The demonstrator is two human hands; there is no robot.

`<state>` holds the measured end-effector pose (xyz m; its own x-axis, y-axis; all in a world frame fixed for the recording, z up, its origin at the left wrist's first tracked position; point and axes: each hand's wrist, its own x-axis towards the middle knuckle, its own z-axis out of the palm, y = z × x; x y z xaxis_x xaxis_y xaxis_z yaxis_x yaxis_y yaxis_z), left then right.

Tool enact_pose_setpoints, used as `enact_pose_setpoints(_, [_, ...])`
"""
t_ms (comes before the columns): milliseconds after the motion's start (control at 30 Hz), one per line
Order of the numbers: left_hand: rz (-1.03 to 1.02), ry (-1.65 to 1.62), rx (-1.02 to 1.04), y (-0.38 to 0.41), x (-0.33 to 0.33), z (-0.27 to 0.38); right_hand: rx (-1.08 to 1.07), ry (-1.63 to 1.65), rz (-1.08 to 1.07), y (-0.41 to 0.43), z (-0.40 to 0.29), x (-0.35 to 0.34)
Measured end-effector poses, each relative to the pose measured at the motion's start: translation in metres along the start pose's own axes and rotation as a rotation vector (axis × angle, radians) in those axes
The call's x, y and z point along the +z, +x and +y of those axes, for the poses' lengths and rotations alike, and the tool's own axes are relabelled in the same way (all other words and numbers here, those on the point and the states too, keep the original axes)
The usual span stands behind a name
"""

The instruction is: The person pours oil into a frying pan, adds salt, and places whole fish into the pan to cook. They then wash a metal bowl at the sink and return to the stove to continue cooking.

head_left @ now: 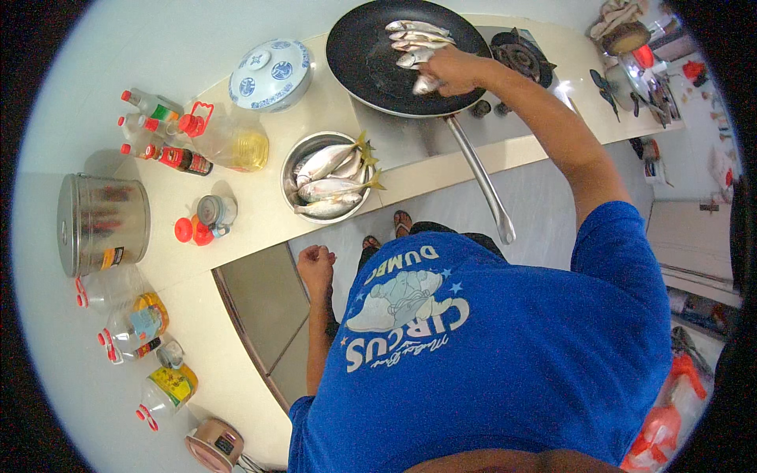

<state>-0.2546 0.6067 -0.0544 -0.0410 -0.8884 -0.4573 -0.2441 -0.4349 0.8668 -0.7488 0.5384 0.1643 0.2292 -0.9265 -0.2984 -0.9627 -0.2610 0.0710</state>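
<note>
My right hand [455, 72] reaches into a wide black frying pan [366, 53] with a long steel handle. Its fingers are closed around a small silvery fish [426, 84], partly covered by the hand, low against the pan's surface. Beside it, several similar fish [419, 36] lie in a row on the pan's right half. My left hand [316, 267] hangs in front of the counter edge, fingers curled, with nothing seen in it. Between the hands, a steel bowl [288, 188] on the counter holds several larger fish [331, 189], some with yellowish tails sticking over the rim.
The pan sits over a steel gas hob, with another burner [519, 59] to its right. Its handle [482, 177] juts past the counter edge towards me. A lidded blue-and-white tureen [269, 77], an oil jug [236, 142], sauce bottles [180, 159] and a steel pot [106, 222] stand left.
</note>
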Motion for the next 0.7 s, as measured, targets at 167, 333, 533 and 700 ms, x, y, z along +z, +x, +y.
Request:
enact_pose_setpoints(167, [-0.007,0.044,0.022,0.002,-0.001,-0.005,0.103,0.153,-0.011,-0.009,0.028,0.059])
enact_pose_setpoints(333, [0.017,0.067,0.007,-0.001,-0.005,-0.003,0.131,0.169,0.0,-0.008,0.039,0.073])
enact_pose_setpoints(533, [0.021,0.161,0.004,-0.002,0.002,0.012,0.258,0.109,0.09,0.006,0.043,0.076])
enact_pose_setpoints(700, [0.037,0.129,0.02,-0.001,0.001,-0.003,0.326,0.053,0.168,0.009,0.042,0.07])
